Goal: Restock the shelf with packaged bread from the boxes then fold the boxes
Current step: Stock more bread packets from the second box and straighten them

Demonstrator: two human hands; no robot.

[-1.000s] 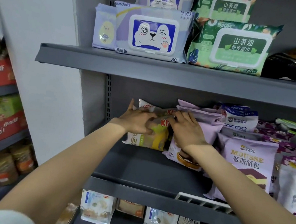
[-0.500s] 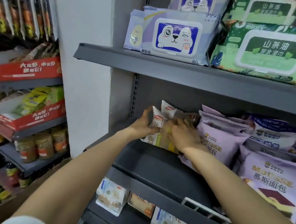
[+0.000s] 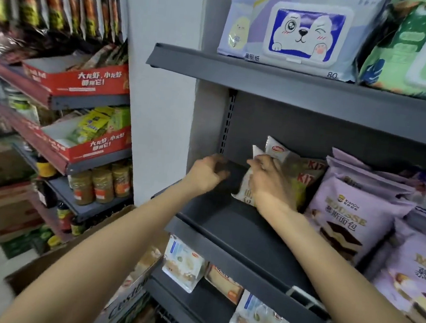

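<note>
A white and green bread pack (image 3: 244, 189) stands at the left end of a row on the grey middle shelf (image 3: 226, 228), with more packs of the same kind (image 3: 302, 176) behind it. My right hand (image 3: 269, 185) holds this front pack, thumb at its upper left edge. My left hand (image 3: 204, 173) hovers just left of the pack with loosely curled fingers, apart from it and holding nothing. A brown cardboard box (image 3: 125, 307) stands below at the shelf's left end.
Purple mousse bread bags (image 3: 353, 215) fill the shelf to the right. Wet-wipe packs (image 3: 298, 36) lie on the shelf above. Small bread packs (image 3: 183, 268) line the shelf below. A white pillar (image 3: 157, 103) and a rack of jars and red trays (image 3: 98, 144) stand left.
My left hand has let go of the bread pack and moved left. My right hand stays on the pack. My view has swung left and down.
</note>
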